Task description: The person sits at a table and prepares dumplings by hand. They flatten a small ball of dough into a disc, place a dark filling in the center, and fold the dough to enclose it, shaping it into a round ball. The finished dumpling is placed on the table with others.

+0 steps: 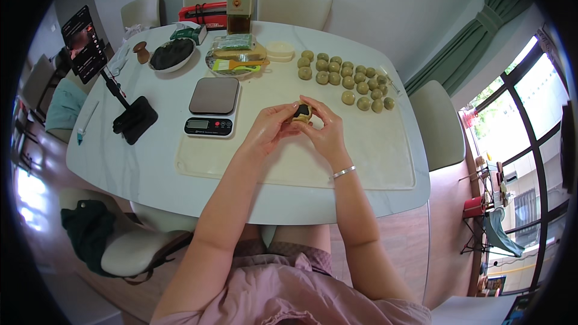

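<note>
Above a pale cutting board (289,162), my left hand (270,128) and my right hand (323,122) together hold a small piece of yellowish dough (303,119) wrapped partly around a dark filling ball. The dark ball shows at its open top, between my fingertips. Several round greenish dough balls (334,67) stand in loose rows on the board's far right part. Left of my hands lies a digital kitchen scale (214,95) with nothing on its plate. Farther back on the left, an oval bowl (173,69) holds a dark mass.
A bottle of amber liquid (239,11) stands at the back, behind a plate with a packet and a pastry brush (235,65). Near it are a round pale container (280,50), a tissue box (188,34) and a wooden stamp (141,52). A phone on a stand (84,45) rises at the left.
</note>
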`<state>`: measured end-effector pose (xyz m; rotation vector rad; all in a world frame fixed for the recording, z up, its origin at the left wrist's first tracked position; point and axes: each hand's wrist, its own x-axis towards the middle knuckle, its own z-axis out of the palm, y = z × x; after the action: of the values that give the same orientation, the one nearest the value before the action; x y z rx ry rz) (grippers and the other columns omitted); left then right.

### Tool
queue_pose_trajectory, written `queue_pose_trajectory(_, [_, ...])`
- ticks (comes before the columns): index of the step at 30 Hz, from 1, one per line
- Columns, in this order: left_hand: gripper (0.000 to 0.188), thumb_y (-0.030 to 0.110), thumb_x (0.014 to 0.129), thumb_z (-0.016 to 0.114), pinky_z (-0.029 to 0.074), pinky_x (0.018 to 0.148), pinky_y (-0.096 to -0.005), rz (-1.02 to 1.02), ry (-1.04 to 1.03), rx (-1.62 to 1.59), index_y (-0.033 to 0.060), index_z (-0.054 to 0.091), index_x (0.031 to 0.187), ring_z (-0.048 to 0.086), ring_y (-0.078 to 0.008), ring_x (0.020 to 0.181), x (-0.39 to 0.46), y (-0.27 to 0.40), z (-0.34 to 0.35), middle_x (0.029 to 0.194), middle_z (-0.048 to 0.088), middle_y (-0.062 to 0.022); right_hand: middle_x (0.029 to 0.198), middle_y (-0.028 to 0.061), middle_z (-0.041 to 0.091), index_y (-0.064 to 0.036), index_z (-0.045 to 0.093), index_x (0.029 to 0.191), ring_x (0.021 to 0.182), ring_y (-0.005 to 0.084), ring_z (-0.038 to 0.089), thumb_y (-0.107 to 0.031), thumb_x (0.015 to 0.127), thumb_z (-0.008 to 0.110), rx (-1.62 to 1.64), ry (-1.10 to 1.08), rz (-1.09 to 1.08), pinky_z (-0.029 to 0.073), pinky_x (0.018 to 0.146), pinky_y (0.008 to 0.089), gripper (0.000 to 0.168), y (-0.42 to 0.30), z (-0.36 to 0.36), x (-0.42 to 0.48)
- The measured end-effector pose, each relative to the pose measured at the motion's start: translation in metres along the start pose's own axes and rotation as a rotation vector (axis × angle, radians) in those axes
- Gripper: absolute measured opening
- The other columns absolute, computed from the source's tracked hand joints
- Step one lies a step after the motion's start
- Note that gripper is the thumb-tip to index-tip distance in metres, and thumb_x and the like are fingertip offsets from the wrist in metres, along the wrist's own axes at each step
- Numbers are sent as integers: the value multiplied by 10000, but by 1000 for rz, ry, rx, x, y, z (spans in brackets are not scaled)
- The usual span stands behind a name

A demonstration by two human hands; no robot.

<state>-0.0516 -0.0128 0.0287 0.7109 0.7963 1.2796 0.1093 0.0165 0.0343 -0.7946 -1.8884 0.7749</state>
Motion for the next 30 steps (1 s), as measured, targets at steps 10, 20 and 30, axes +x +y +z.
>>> queue_pose_trajectory(10, [360,284,973,596,581,802,-327,11,35,50,-30,632,1144,707,-191,860,-2,1,0,1001,707,-129,1141,113,684,-20,620,1225,1006,205,658,-134,720,851,87,24,-1,527,883,321,567,12,4,1])
queue_pose_trajectory(20, [476,237,932,671,564,807,-289,102,34,203,-49,536,1288,673,-155,927,-2,2,4,1071,684,-98,1256,165,601,-47,444,1352,1083,247,620,-65,746,796,-7,-206,168,504,921,345,702,14,-6,2])
queue_pose_trajectory(30, [369,207,914,696,543,863,-308,133,114,172,-45,644,1179,659,-143,924,-2,-5,14,1040,690,-82,1224,192,553,-64,368,1347,1113,375,577,18,828,635,-93,-72,-46,488,932,413,590,23,13,-4])
